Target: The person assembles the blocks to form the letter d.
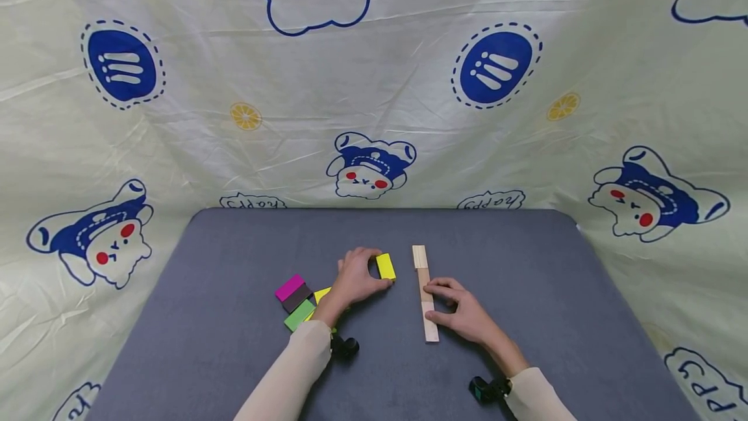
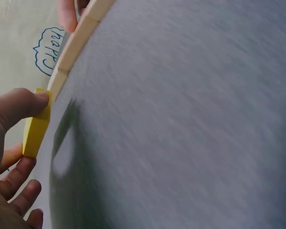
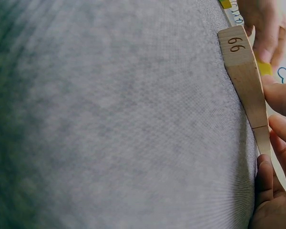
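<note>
My left hand pinches a yellow block by its two ends, between thumb and fingertips. In the left wrist view, the yellow block casts a shadow on the table beside it. Right of it, three plain wooden blocks lie end to end in a row. The farthest one sits slightly left of the others. My right hand rests at the row's right side, its thumb and forefinger touching it. The nearest wooden block shows a number printed on its end part in the right wrist view.
Left of my left wrist lies a cluster of coloured blocks: a magenta block, a dark purple block, a green block and yellow ones partly hidden by the forearm. A grey table carries everything; a printed curtain hangs behind it.
</note>
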`<state>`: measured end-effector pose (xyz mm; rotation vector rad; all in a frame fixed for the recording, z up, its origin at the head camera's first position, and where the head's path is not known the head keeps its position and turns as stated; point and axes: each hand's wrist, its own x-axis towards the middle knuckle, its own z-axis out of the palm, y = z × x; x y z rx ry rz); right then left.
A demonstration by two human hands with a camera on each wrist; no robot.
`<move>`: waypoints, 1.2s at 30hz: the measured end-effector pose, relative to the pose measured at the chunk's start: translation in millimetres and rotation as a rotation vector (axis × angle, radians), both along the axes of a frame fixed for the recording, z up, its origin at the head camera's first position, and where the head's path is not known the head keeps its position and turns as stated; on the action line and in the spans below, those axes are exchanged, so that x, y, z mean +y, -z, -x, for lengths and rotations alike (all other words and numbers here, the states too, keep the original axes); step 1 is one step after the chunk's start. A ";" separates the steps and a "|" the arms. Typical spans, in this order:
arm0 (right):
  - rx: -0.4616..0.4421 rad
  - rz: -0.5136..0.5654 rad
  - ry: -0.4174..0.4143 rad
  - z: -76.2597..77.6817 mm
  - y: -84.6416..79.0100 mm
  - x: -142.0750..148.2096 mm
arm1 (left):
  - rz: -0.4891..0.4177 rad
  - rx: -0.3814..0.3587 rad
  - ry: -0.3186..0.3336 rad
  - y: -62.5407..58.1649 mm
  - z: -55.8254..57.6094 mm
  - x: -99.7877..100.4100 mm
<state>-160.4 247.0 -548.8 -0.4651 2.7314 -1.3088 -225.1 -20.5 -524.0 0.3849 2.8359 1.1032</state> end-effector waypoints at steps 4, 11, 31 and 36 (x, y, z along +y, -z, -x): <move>-0.010 -0.009 0.017 -0.2 -1.0 -1.0 | -0.055 -0.017 0.003 -3.6 8.1 10.1; -0.019 -0.030 0.027 -0.3 -1.1 -1.6 | -0.134 -0.038 -0.004 -6.7 20.1 23.9; -0.050 -0.007 0.013 0.9 -1.5 -1.1 | -0.043 0.003 0.030 -5.7 48.6 56.2; -0.043 0.001 0.008 0.5 -1.3 -2.3 | -0.045 -0.014 0.006 -4.7 55.8 63.4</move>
